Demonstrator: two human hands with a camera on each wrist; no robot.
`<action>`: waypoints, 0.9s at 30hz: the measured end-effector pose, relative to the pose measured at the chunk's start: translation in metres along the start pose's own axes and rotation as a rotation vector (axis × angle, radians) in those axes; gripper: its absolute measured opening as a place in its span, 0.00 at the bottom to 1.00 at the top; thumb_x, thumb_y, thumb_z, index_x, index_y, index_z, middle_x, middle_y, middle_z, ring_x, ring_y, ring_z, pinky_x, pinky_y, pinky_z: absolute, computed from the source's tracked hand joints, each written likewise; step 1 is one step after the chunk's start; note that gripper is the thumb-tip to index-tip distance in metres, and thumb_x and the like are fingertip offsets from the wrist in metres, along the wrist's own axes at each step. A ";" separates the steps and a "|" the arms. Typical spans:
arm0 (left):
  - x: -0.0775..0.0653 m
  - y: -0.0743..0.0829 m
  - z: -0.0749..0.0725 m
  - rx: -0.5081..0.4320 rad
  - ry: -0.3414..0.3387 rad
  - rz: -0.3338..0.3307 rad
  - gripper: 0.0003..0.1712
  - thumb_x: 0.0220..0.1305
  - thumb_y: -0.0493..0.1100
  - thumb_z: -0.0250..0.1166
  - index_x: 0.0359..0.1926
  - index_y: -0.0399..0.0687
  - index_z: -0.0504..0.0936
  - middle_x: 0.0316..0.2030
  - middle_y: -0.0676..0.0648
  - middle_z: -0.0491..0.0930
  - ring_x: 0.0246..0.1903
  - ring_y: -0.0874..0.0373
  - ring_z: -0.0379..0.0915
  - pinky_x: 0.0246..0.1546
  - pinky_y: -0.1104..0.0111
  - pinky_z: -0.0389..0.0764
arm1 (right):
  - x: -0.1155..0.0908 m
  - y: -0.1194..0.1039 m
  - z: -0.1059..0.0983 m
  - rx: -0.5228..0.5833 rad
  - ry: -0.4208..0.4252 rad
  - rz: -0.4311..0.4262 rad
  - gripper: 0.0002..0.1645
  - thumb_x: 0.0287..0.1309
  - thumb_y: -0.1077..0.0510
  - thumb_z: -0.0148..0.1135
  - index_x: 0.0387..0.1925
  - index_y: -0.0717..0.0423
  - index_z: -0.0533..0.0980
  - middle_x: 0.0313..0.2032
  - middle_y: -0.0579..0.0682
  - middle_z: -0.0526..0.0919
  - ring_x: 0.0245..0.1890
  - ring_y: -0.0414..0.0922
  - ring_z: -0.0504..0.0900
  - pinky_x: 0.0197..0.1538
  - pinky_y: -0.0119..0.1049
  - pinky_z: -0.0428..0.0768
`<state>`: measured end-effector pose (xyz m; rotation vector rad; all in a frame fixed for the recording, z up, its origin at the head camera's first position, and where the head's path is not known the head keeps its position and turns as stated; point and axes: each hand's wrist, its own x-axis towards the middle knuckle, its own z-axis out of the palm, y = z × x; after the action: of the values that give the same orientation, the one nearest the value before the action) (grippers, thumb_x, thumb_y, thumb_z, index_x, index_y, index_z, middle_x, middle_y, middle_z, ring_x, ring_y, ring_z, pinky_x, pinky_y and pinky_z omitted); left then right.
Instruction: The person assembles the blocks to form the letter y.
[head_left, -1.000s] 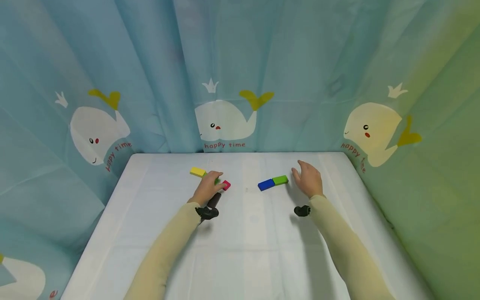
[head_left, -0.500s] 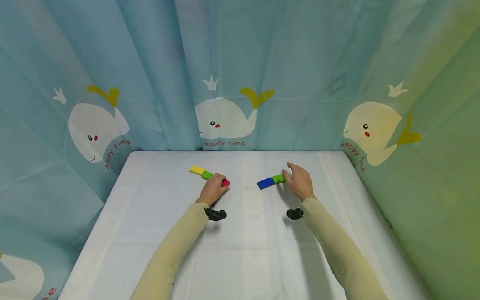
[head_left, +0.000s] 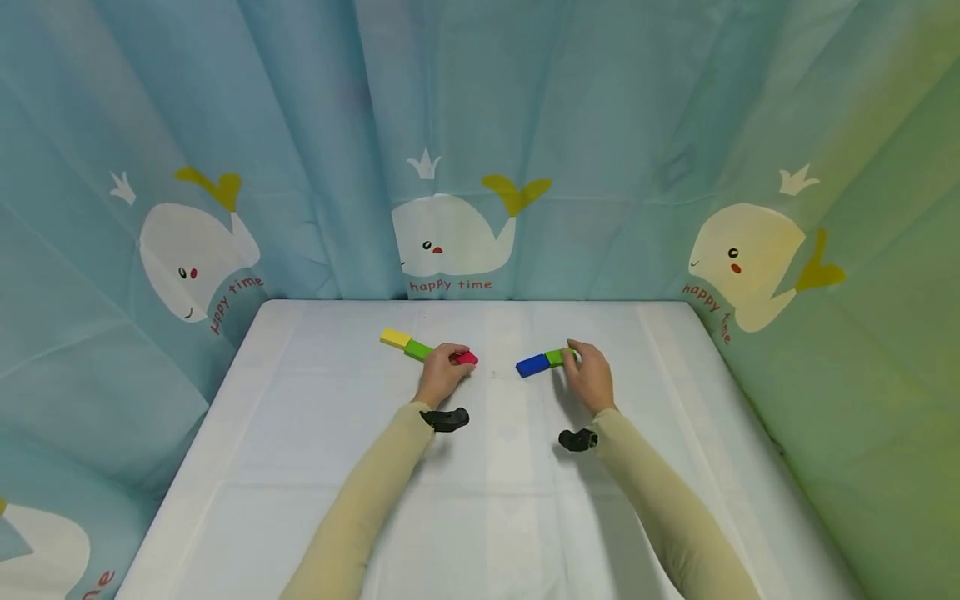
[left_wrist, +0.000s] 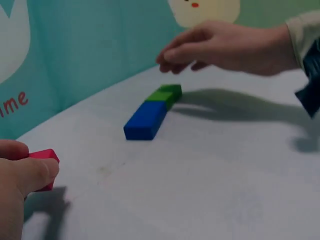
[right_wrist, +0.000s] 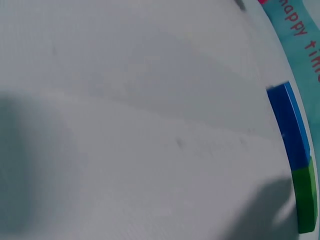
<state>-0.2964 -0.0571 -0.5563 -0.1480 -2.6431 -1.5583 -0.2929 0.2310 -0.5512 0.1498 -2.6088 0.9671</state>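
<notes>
My left hand pinches a red block between thumb and fingers; the left wrist view shows the red block's end past the thumb, a shadow beneath it. Behind that hand a green block lies end to end with a yellow block. On the right, a blue block and a second green block form another row. Over this green block hovers my right hand, fingers loosely bent; the left wrist view has the hand above the block with a gap.
A white-covered table carries the blocks. Blue-green curtains printed with whales stand along its back and sides. Each wrist bears a small black camera, the left camera and the right camera.
My left hand has moved right along its row and taken hold of the red block, which has shifted slightly right, away from the green one. My right hand has come left over the green block.
</notes>
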 end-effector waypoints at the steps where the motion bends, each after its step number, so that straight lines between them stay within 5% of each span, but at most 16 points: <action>1: 0.000 0.001 0.002 -0.016 0.000 -0.010 0.20 0.60 0.38 0.71 0.54 0.41 0.82 0.48 0.44 0.79 0.44 0.53 0.74 0.48 0.62 0.77 | -0.001 0.000 0.001 0.013 0.009 0.002 0.21 0.69 0.58 0.54 0.57 0.68 0.75 0.54 0.66 0.78 0.57 0.62 0.74 0.61 0.55 0.68; 12: 0.001 0.014 0.029 -0.092 -0.002 -0.051 0.21 0.57 0.39 0.73 0.52 0.43 0.82 0.45 0.44 0.78 0.43 0.54 0.74 0.47 0.63 0.78 | -0.017 -0.012 0.006 0.088 -0.013 0.051 0.22 0.68 0.58 0.57 0.56 0.69 0.76 0.52 0.67 0.79 0.54 0.61 0.75 0.59 0.54 0.70; 27: -0.008 0.023 0.060 -0.009 -0.029 0.011 0.24 0.54 0.39 0.76 0.52 0.37 0.82 0.44 0.42 0.78 0.43 0.52 0.74 0.47 0.63 0.76 | -0.030 -0.028 0.020 0.126 -0.023 0.081 0.25 0.65 0.55 0.63 0.57 0.68 0.76 0.51 0.64 0.80 0.51 0.59 0.78 0.56 0.53 0.73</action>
<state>-0.2864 0.0067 -0.5660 -0.1865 -2.6525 -1.5763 -0.2641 0.1961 -0.5587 0.0873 -2.5921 1.1653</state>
